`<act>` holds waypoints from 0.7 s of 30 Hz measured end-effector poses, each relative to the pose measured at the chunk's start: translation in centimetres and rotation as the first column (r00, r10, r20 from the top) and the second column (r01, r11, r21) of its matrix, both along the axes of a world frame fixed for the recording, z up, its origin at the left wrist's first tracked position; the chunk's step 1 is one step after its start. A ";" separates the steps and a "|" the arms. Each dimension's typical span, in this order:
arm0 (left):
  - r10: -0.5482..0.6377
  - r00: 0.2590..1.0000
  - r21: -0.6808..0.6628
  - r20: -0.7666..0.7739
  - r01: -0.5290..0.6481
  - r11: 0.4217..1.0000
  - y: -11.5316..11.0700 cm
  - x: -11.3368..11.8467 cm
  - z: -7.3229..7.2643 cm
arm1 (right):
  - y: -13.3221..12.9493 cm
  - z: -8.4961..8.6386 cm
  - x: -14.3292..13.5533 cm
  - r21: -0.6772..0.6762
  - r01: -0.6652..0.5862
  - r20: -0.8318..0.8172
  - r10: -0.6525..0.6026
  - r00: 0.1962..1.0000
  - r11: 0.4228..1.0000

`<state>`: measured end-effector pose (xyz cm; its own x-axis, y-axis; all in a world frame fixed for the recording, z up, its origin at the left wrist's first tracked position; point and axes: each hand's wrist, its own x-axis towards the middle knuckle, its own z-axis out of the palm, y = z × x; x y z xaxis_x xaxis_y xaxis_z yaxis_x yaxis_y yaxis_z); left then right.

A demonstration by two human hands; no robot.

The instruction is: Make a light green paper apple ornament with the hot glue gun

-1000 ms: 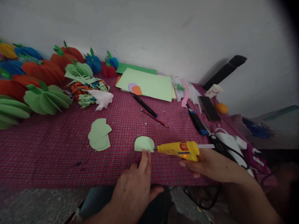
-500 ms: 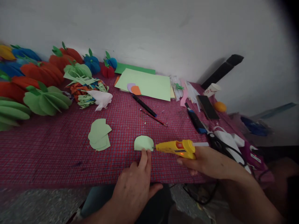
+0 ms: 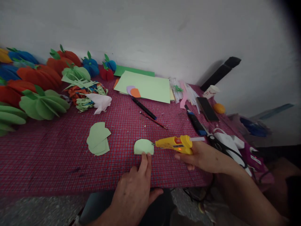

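A pale green rounded paper piece [image 3: 143,146] lies flat on the checked cloth near the front edge. Two outstretched fingertips of my left hand [image 3: 134,186] press on its straight lower edge. My right hand [image 3: 199,157] is wrapped around a yellow hot glue gun [image 3: 174,142], with a glue stick [image 3: 197,139] poking out of its back and a small orange light lit. The nozzle tip meets the right edge of the paper. To the left rests a loose pile of similar green cut pieces [image 3: 98,139].
Finished paper pumpkins [image 3: 44,103] and paper shreds [image 3: 82,94] crowd the left back. Beyond the work lie green sheets [image 3: 148,84], a black pen [image 3: 144,108] and a red pencil [image 3: 154,120]. At right are a utility knife [image 3: 195,121], phone [image 3: 207,109], scissors [image 3: 223,147], cup [image 3: 211,91] and orange fruit [image 3: 219,108].
The glue gun's nozzle has moved up along the right edge of the paper piece, away from its lower corner. My left hand still presses the paper. The view has shifted slightly.
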<state>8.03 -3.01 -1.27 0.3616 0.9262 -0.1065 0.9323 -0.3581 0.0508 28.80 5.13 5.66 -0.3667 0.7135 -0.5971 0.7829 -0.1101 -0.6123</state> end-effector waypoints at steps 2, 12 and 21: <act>-0.005 1.000 0.008 -0.003 0.005 1.000 0.0 0.0 0.0 | -0.1 0.0 0.1 -0.001 -0.016 0.008 0.016 1.000 1.000; 0.013 1.000 -0.037 -0.012 -0.014 0.999 0.1 0.1 -0.1 | -1.2 0.5 0.2 -0.013 -0.063 0.031 0.063 0.997 0.998; 0.016 1.000 -0.029 -0.004 -0.016 0.999 0.0 0.1 -0.1 | -1.2 0.4 0.4 -0.022 -0.073 0.041 0.074 0.996 0.997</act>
<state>8.10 -2.98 -1.40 0.3461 0.9284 -0.1351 0.9382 -0.3415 0.0572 29.16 3.90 6.05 -0.3922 0.6728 -0.6273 0.8141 -0.0636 -0.5772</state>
